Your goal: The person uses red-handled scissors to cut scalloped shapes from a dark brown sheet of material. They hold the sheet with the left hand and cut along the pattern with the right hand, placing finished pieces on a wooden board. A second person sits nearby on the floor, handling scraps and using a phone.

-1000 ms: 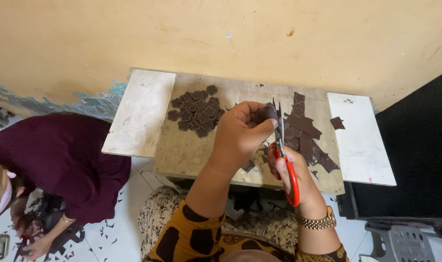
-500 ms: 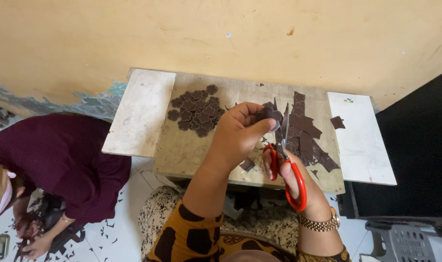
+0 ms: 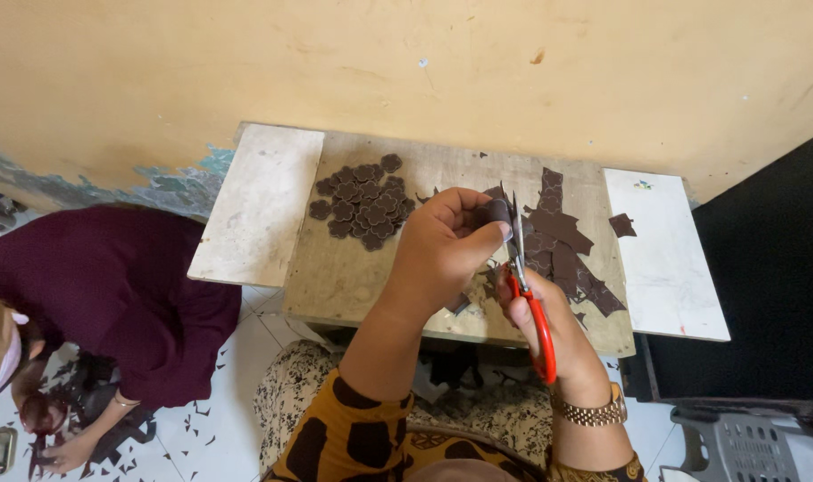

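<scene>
My left hand (image 3: 442, 250) pinches a small dark brown piece (image 3: 496, 211) of sheet material above a low wooden table (image 3: 344, 277). My right hand (image 3: 549, 330) grips red-handled scissors (image 3: 527, 290), their blades pointing up against that piece. A pile of cut flower-shaped brown pieces (image 3: 362, 201) lies on the table to the left of my hands. Uncut brown strips and scraps (image 3: 562, 241) lie to the right, partly hidden behind the scissors.
Another person in a maroon top (image 3: 112, 295) crouches on the tiled floor at the left among small dark offcuts (image 3: 192, 419). A yellow wall (image 3: 406, 62) backs the table. A black panel (image 3: 763, 286) stands at the right, a grey plastic stool (image 3: 746, 442) below it.
The scissors have shifted slightly between frames and now point upright at the piece; my left hand has kept its grip and barely moved. The person at the left remains crouched.
</scene>
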`<state>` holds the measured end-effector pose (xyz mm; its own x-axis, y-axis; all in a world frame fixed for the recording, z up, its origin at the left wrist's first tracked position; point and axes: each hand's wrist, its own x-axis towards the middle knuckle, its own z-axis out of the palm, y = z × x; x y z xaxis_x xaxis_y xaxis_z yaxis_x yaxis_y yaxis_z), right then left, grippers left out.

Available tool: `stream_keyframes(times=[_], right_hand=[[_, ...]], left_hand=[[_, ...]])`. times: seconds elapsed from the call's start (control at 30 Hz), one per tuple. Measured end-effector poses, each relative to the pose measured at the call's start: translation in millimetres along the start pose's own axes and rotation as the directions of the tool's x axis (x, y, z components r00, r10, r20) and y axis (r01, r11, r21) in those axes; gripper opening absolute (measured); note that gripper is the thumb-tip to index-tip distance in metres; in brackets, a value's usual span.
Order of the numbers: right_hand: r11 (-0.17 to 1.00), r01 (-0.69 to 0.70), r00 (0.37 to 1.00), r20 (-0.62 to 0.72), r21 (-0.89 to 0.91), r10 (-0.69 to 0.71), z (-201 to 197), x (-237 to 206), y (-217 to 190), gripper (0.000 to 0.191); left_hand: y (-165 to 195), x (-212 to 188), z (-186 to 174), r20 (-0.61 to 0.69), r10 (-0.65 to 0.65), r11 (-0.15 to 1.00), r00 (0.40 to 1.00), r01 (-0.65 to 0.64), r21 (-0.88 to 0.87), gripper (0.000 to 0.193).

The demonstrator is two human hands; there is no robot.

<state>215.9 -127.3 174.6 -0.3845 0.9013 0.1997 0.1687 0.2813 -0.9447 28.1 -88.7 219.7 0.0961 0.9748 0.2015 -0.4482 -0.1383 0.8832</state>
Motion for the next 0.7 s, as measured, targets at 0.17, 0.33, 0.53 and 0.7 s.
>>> stream_keyframes(times=[0.17, 0.33, 0.53, 0.7], right_hand=[[0.999, -0.004, 1.000, -0.006, -0.048, 0.003, -2, 1, 2, 0.060], [0.998, -0.017, 1.000, -0.008, 0.059, 0.018, 1, -2, 2, 0.066], [0.994, 0.018, 0.999, -0.031, 0.107, -0.015, 7, 0, -3, 0.076], [0.994, -0.026, 0.998, -0.060, 0.110, 0.033, 8, -2, -8, 0.081]], left_hand=[[-3, 2, -1, -0.013, 0.013, 1.000, 1.000, -0.012, 0.014, 0.023], [-6, 2, 1, 0.006, 0.013, 0.998, 1.000, -0.013, -0.053, 0.019], [-7, 1, 0, 0.065, 0.010, 0.997, 0.998, -0.006, -0.071, 0.016], [-9, 1, -2, 0.086, -0.009, 1.000, 0.996, 0.012, -0.027, 0.015]])
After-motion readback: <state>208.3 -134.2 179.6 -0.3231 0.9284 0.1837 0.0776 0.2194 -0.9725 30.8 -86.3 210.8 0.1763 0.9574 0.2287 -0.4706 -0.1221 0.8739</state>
